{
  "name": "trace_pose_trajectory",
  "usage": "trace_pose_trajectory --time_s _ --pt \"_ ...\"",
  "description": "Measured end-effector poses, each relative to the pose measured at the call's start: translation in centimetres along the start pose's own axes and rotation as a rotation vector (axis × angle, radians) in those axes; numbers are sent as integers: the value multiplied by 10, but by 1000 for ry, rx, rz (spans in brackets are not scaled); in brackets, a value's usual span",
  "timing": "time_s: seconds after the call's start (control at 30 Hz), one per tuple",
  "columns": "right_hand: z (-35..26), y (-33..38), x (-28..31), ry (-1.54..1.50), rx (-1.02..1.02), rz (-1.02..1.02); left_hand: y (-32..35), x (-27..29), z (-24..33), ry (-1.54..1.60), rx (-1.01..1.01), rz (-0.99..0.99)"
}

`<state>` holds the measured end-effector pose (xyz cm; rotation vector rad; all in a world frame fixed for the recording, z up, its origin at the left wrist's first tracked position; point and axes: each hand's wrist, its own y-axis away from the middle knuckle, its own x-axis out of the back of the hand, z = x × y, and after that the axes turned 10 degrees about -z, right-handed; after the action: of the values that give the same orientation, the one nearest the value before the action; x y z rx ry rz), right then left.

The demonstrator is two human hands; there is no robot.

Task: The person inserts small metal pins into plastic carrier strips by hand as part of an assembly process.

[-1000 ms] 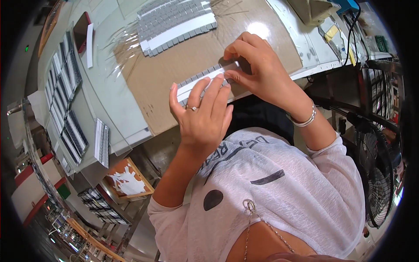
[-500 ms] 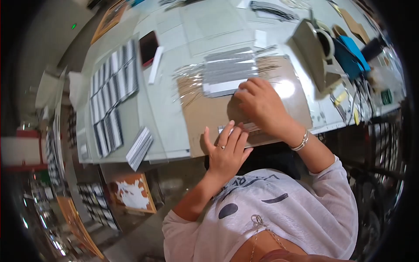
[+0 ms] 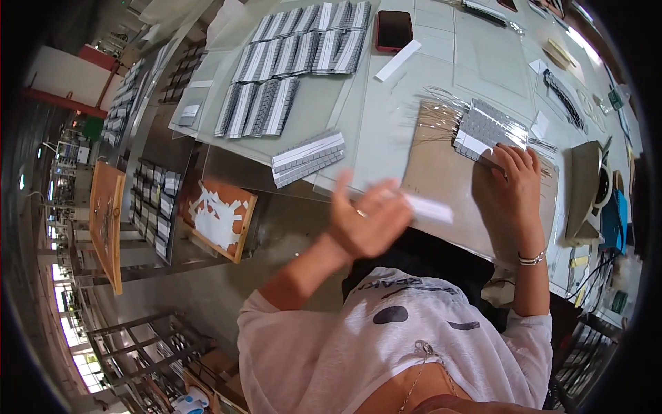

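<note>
My left hand (image 3: 371,219) is lifted off the table's near edge and smeared by motion. A white strip (image 3: 432,209), also blurred, sticks out from its fingers and seems held by them. My right hand (image 3: 518,181) has bent fingers closed at the near right corner of a bundle of grey-and-white strips (image 3: 483,131); its fingertips are partly hidden. That bundle lies on a brown board (image 3: 441,181), with thin wires (image 3: 441,114) fanning out at its sides. Left of the board lies a small stack of grey strips (image 3: 308,157).
Rows of grey-and-white strip stacks (image 3: 296,52) cover the table's left part. A phone (image 3: 394,31) and a loose white strip (image 3: 398,60) lie beyond the board. At right stands a beige tape dispenser (image 3: 586,193). A wooden tray (image 3: 249,228) of white scraps sits below the table.
My left hand has risen from the board and swung left with the white strip. My right hand remains at the bundle's near edge. The view has turned left.
</note>
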<state>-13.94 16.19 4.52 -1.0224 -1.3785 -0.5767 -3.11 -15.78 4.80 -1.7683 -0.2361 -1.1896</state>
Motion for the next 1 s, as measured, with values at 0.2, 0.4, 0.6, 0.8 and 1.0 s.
trace_pose_trajectory --time_s 0.2,0.4,0.6,0.8,1.0 --pt "-2 6 12 18 -2 -10 22 20 -122 -387 230 -115" --pt "-35 33 41 6 58 -36 16 25 -58 -48 327 -171" --pt "-68 64 43 -75 46 -130 -5 -38 72 394 -40 -57" --pt "-54 112 58 -284 -39 207 -34 -57 120 471 64 -197" --pt "-47 148 29 -194 -309 195 -34 -61 131 332 136 -333"
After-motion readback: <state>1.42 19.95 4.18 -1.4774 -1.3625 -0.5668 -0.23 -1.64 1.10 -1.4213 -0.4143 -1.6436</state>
